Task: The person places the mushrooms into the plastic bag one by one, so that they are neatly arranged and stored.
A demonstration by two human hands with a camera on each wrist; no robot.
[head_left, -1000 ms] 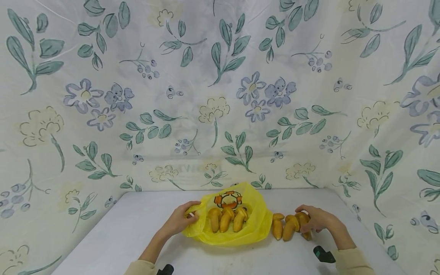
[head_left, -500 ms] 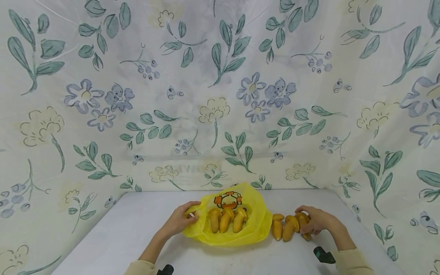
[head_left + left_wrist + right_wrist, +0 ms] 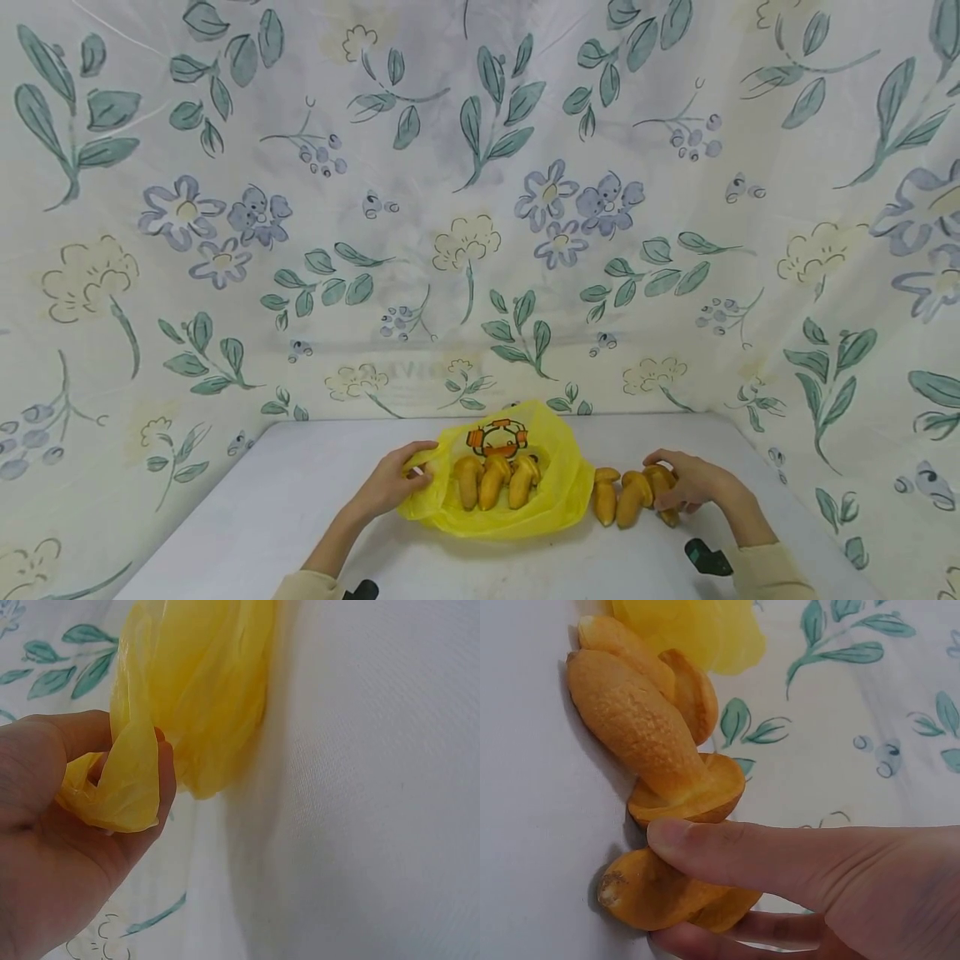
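Floral cloth hangs behind a white table; between the hands, a yellow bag holds three mushrooms, its edge pinched by the left hand; the right hand grips another mushroom, two more mushrooms bagward

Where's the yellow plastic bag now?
In the head view, the yellow plastic bag sits near the middle of the white table, between the left hand gripping its left side and three mushrooms by the right hand.

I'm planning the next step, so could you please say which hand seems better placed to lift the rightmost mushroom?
Probably the right hand: it grips the rightmost mushroom, while the left hand, farther away, holds the yellow bag.
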